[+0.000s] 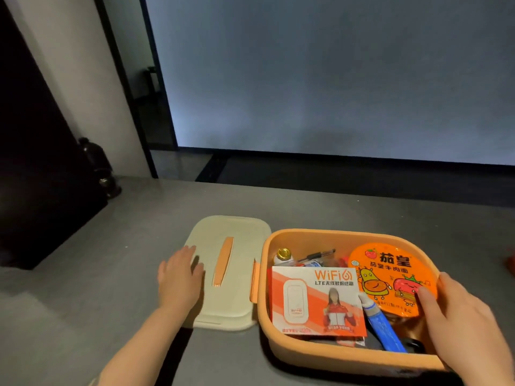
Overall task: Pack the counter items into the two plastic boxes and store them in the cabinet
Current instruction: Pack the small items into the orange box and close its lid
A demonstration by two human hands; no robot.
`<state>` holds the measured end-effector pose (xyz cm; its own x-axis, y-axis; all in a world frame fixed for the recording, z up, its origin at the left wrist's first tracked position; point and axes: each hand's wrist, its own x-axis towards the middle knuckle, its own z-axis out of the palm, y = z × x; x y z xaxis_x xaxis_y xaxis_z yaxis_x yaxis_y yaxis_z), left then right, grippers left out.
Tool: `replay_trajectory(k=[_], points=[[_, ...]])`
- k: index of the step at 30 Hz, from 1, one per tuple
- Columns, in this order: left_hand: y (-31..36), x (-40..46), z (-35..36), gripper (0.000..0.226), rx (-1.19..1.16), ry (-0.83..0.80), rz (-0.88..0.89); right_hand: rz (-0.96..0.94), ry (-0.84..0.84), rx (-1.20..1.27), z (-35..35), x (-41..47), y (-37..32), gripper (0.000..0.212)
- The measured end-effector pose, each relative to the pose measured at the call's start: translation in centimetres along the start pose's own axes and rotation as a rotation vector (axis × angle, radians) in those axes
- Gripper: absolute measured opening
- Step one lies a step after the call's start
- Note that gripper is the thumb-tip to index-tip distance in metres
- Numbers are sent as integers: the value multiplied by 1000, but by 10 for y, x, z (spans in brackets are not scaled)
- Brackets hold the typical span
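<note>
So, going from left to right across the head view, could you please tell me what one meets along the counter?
Left hand → cream lid → WiFi box → blue tube → right hand, which rests on the orange box.

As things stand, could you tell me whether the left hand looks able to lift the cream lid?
Probably yes. The left hand already rests flat on the cream lid, which lies loose on the counter beside the orange box, with nothing on top of it.
</note>
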<state>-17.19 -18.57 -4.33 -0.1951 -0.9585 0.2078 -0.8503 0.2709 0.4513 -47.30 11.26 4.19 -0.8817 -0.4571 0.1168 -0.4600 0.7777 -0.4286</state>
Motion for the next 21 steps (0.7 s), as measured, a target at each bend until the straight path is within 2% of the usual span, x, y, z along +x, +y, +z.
replay_trajectory(k=[2,6,12,18,21], points=[[15,9,5,40,0,-53,92,-19,-21,-8,6,-5,-18,53],[23,26,16,44,80,-121,133,-78,-8,11,14,-15,-41,28],[-3,52,14,45,21,-148,-51,-37,38,3,22,-24,-51,35],[-13,68,12,26,86,-253,-25,-25,59,11,21,-27,-54,42],[-19,77,-4,31,81,-229,-15,-29,88,50,22,-28,-52,30]])
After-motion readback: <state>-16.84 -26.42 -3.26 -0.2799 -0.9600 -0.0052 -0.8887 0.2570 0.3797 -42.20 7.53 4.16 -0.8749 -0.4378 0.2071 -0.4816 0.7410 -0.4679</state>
